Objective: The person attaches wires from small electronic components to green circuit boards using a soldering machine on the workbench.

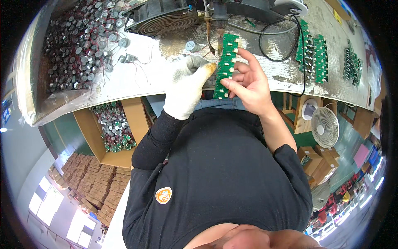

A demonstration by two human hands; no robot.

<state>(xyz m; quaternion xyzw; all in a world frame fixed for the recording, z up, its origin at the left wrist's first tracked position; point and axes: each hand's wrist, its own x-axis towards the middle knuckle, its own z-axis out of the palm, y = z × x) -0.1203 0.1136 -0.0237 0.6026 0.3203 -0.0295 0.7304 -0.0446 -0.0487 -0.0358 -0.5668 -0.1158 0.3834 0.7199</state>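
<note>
Strip (227, 60) pinched by the bare right hand (253, 91): thumb on its face near the lower end, other fingers at the right edge and behind. Gloved left hand (182, 89): thumb and forefinger drawn close together at the strip's left edge; whether a lead is pinched cannot be told. Strip is held upright in the view, just beside the tip of the copper tube (208, 31) and below the soldering head (219, 16). Loose motor (190, 45) noted nearby; piled motors (83, 54) farther left, further strips (321, 60) at right. Judged best: strip gripped by its edges, kept steady, gloved fingertips kept clear of heat.
</note>
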